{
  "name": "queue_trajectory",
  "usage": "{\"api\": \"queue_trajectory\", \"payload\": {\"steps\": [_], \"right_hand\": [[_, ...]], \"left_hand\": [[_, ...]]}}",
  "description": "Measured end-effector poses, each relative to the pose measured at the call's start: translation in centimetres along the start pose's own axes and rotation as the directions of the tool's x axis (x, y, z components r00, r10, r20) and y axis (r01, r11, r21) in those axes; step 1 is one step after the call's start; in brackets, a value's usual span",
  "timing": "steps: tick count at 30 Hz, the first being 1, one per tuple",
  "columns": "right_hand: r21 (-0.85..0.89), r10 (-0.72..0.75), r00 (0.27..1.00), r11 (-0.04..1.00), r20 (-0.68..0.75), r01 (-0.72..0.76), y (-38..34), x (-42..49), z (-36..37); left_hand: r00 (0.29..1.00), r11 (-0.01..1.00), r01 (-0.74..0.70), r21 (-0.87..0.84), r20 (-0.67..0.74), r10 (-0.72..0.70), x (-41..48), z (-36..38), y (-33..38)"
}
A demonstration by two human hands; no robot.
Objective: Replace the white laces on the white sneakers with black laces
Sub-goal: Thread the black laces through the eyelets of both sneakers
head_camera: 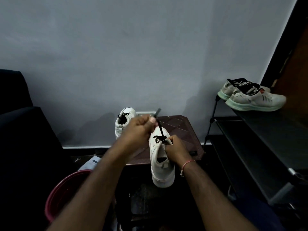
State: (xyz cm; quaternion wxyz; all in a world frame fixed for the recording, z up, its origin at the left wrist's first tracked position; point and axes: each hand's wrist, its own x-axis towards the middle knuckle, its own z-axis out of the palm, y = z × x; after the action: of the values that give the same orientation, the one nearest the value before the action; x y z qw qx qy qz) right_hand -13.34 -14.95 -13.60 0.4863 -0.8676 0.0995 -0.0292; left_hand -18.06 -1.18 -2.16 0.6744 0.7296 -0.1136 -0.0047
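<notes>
Worn on the head, looking forward and down, wide-angle, close above the sneaker (162, 174) and table (183, 129), facing the far wall (133, 47)

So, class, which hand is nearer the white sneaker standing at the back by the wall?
Left. The left hand, pinching the black lace, sits just beside the back sneaker; the right hand holds the near sneaker, farther right.

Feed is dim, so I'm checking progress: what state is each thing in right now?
near sneaker: partly laced in black, held.
far sneaker: upright, black lace in.
lace: pulled taut.
left hand: pinches lace.
right hand: grips near sneaker.
grey shoes: on rack.
</notes>
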Motion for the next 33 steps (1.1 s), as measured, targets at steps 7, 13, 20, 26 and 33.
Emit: {"api": "queue_trajectory", "payload": {"steps": [7,13,20,26,33], "right_hand": [[0.003,0.018,1.000,1.000,0.023,-0.018,0.1,0.1,0.1],[-0.006,0.047,0.999,0.999,0.024,-0.047,0.0,0.4,0.0],[-0.023,0.055,0.998,0.998,0.007,-0.055,-0.1,0.9,0.3],[-0.017,0.051,0.998,0.999,-0.022,-0.051,-0.4,0.9,0.5],[-0.061,0.032,0.999,0.998,-0.021,-0.034,-1.2,1.4,0.8]], "left_hand": [[0.987,0.943,-0.143,-0.302,-0.114,0.113,-0.7,0.1,0.0],[0.987,0.876,-0.155,-0.457,-0.109,0.118,-0.9,1.0,0.1],[0.985,0.958,-0.132,-0.254,-0.146,0.097,-0.3,0.9,0.8],[0.959,0.965,-0.210,-0.155,-0.224,0.173,-0.7,0.7,0.8],[0.960,0.956,-0.211,-0.202,-0.228,0.164,-1.4,0.6,1.3]]}}
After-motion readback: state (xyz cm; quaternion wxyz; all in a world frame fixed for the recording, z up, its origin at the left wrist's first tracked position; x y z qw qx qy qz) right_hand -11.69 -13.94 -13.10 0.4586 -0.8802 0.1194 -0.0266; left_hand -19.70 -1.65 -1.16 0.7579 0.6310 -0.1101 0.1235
